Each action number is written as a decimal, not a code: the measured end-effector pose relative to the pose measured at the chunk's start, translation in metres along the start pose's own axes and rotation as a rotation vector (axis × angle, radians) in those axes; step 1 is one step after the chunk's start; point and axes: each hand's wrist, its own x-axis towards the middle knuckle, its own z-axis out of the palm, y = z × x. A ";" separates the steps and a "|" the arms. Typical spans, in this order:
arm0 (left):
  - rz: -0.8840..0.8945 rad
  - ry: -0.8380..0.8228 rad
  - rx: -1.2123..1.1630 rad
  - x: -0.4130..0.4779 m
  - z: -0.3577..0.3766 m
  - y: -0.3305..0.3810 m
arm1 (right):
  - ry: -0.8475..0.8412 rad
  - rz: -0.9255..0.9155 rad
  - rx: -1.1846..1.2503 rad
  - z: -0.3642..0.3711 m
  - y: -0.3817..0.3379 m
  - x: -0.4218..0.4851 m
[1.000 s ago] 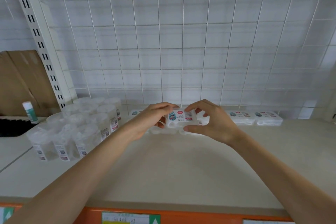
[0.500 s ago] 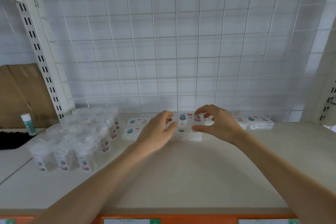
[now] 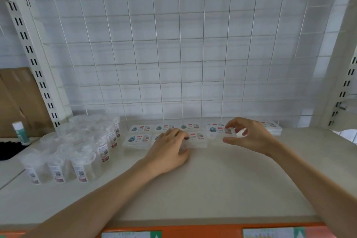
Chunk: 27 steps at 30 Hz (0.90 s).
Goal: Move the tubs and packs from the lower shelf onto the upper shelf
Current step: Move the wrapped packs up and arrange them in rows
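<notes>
Several flat white packs (image 3: pixel 137 139) with blue and red labels lie in two rows at the back of the cream shelf (image 3: pixel 212 189). My left hand (image 3: pixel 170 150) rests palm down on the front row, its fingers curled over a pack (image 3: pixel 197 140). My right hand (image 3: pixel 249 136) pinches the right end of another pack (image 3: pixel 217 131), held just above the shelf beside the rows. A cluster of several clear round tubs (image 3: pixel 77 150) with small barcode labels stands at the left.
A white wire grid (image 3: pixel 173 44) backs the shelf, with slotted uprights (image 3: pixel 32 58) left and right. One more pack (image 3: pixel 272 129) lies behind my right hand. A small green-and-white bottle (image 3: pixel 20 133) and brown cardboard (image 3: pixel 17 98) sit on the neighbouring shelf. An orange price rail (image 3: pixel 193 231) edges the front.
Both hands held one pack together in the air; they have since parted. The left hand came down onto the front row, and the right hand carried the pack rightward and lower.
</notes>
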 end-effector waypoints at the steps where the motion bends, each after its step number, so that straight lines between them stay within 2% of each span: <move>1: 0.002 0.002 0.004 0.000 0.000 0.000 | -0.010 0.003 0.002 0.000 0.001 0.000; 15: 0.011 -0.002 -0.003 0.000 0.004 -0.001 | -0.110 0.061 -0.108 -0.005 0.001 -0.002; 27: 0.038 -0.037 0.054 -0.002 0.001 0.001 | -0.120 -0.011 -0.200 0.003 -0.002 -0.002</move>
